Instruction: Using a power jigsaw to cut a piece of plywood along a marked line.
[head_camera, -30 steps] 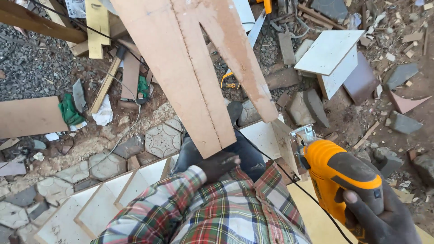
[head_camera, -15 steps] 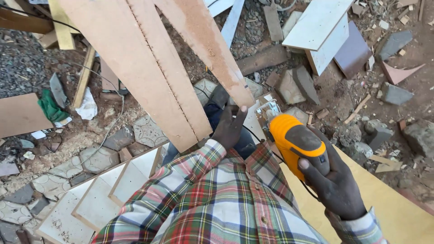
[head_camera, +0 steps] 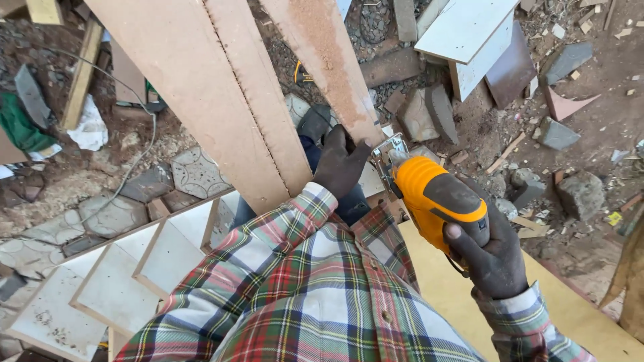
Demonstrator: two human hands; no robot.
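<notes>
Wide board (head_camera: 201, 100): left of centre, leaning, unclamped; can shift.
Left hand (head_camera: 340, 167): centre, spread flat against narrow board (head_camera: 329, 67), just beside the blade; slip risks a cut.
Right hand (head_camera: 493, 258): lower right, closed around orange jigsaw (head_camera: 436, 198); may kick.

No packages, signs or screens are seen. One small white label with dark print (head_camera: 480, 223) is borne on the side of the orange jigsaw (head_camera: 436, 198), just beside the gripping fingers.
</notes>
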